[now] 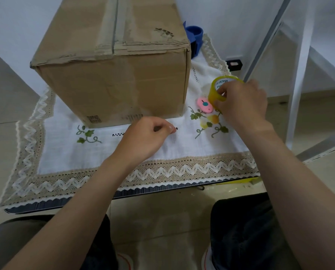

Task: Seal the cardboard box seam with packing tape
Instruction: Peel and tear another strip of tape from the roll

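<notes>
Yellowish translucent packing-tape roll (220,90) sits gripped in your right hand (242,103), fingers through its core; light and stiff, so hold the rim. Well left of that grip stands the brown cardboard box (114,75). Your left hand (150,136) is loosely curled, empty.

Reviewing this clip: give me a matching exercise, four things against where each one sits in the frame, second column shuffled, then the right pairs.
Things:
1. cardboard box
2. yellow tape roll
3. pink cutter
4. blue tape dispenser

Places:
A. behind the box's far right corner
B. lying on the tablecloth just left of the tape roll
C. gripped by the right hand
D. standing on the tablecloth, beyond the left hand

Pairs: 1-D, 2-C, 3-B, 4-A
</notes>
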A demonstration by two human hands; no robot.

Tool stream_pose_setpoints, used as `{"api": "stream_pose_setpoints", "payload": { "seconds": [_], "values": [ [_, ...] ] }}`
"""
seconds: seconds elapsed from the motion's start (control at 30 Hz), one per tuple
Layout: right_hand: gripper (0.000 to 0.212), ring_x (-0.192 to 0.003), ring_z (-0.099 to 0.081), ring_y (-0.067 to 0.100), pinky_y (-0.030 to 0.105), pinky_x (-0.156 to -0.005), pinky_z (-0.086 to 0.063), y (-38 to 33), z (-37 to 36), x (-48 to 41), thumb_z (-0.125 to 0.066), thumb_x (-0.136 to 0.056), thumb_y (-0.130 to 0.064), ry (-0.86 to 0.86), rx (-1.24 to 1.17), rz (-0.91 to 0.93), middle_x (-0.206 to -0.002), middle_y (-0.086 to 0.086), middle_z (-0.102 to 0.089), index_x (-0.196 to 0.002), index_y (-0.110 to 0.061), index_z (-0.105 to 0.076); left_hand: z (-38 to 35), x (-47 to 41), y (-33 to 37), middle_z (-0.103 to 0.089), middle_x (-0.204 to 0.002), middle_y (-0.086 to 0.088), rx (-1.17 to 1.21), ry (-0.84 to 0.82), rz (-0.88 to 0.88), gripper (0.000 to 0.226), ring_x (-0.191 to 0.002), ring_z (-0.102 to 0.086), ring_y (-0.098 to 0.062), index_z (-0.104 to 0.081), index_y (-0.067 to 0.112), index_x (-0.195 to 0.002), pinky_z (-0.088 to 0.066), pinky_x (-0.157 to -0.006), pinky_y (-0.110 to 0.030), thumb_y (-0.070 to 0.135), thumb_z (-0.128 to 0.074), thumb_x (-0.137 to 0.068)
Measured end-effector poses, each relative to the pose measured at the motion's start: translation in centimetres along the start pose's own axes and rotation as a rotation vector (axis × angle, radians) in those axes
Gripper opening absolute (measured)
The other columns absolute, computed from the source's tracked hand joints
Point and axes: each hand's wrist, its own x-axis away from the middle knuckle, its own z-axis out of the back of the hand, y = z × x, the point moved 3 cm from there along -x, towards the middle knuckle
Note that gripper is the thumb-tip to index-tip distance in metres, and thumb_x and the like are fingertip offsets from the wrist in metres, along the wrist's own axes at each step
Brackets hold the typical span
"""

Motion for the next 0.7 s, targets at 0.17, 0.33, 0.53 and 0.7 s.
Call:
{"api": "stream_pose_setpoints", "payload": {
  "seconds": [0.17, 0.33, 0.53, 0.7],
  "values": [
    [0.037, -0.123, -0.042, 0.040, 0.048, -0.100, -0.040, -1.1, 0.7, 0.1, -0.074, -0.088, -0.028, 0.118, -0.053, 0.156, -0.124, 0.006, -0.061, -0.124, -0.022, -0.066, 0.1, -0.1, -0.3, -0.081, -0.100, 0.001, 0.015, -0.018, -0.004, 0.022, -0.106, -0.071, -0.038, -0.078, 0.038, -0.095, -0.055, -0.095, -0.051, 0.039, -0.057, -0.101],
    [0.044, -0.153, -0.006, 0.041, 0.059, -0.122, -0.010, -1.9, -0.8, 0.4, -0.071, -0.088, -0.009, -0.118, 0.060, 0.301, -0.158, -0.009, -0.045, -0.123, -0.035, -0.069, 0.1, -0.3, -0.5, -0.080, -0.102, 0.014, 0.020, -0.036, -0.020, 0.022, -0.103, -0.073, -0.028, -0.079, 0.036, -0.098, -0.056, -0.096, -0.049, 0.036, -0.058, -0.101],
    [0.032, -0.151, -0.013, 0.041, 0.071, -0.117, 0.005, -1.9, -1.4, 0.2, -0.071, -0.094, -0.019, -0.127, 0.091, 0.321, -0.136, -0.015, -0.062, -0.117, -0.041, -0.072, 0.2, -0.4, -0.8, -0.075, -0.111, 0.025, 0.053, -0.051, -0.020, 0.022, -0.101, -0.069, 0.002, -0.080, 0.033, -0.102, -0.053, -0.087, -0.027, 0.033, -0.058, -0.102],
    [0.020, -0.142, -0.029, 0.038, 0.070, -0.117, 0.003, -2.3, -1.8, 0.3, -0.070, -0.095, -0.035, -0.104, 0.055, 0.300, -0.119, -0.009, -0.068, -0.114, -0.041, -0.073, 0.3, -0.6, -1.0, -0.076, -0.112, 0.022, 0.090, -0.063, -0.026, 0.022, -0.103, -0.065, 0.008, -0.080, 0.030, -0.103, -0.048, -0.086, -0.019, 0.031, -0.058, -0.102]
  ]
}}
